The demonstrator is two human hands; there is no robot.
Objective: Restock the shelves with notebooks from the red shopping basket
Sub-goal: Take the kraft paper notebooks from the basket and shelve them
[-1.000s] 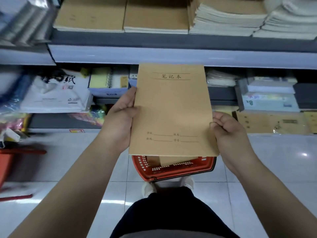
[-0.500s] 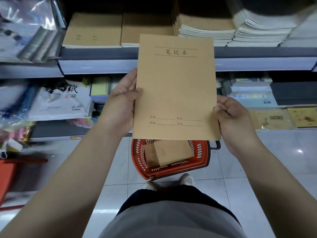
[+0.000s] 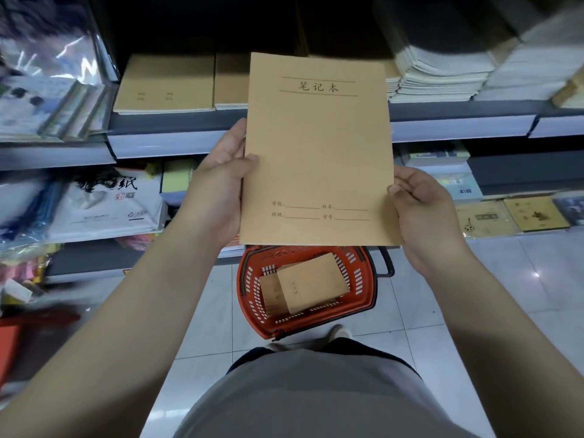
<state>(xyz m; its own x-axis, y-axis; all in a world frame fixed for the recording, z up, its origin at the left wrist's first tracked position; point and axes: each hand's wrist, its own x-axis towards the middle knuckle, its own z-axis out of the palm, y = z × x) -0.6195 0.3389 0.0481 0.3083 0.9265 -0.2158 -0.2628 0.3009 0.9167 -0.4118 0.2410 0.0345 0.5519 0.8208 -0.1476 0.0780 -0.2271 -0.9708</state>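
Head view: shelf (image 3: 316, 134) with kraft stacks sits beyond and above the fingers, basket on the floor below them. Biggest risk, as a judgement: the held notebook (image 3: 317, 153) goes onto the wrong pile, since matching kraft stacks (image 3: 164, 85) lie up-left of the fingers while white-edged stacks (image 3: 442, 74) lie up-right, and the upright cover hides the pile directly behind it. Next risk: thin floppy cover, pinched only at its side edges, could buckle or catch the shelf lip as it is slid in, shoving the top copies askew. Smaller risk: a loose pinch lets it drop toward the red shopping basket (image 3: 249, 298) straight beneath, where more notebooks (image 3: 311, 286) lie loosely overlapped. Pose: both arms extended forward, notebook held upright, front cover facing the camera, between shelf edge and basket. Left hand (image 3: 218, 184) grips the left edge about mid-height, thumb on the front cover, fingers (image 3: 234, 137) running up behind the edge. Right hand (image 3: 420, 210) pinches the lower right edge, fingers curled, thumb tip on the front near the edge. Neither hand touches the shelf or basket.
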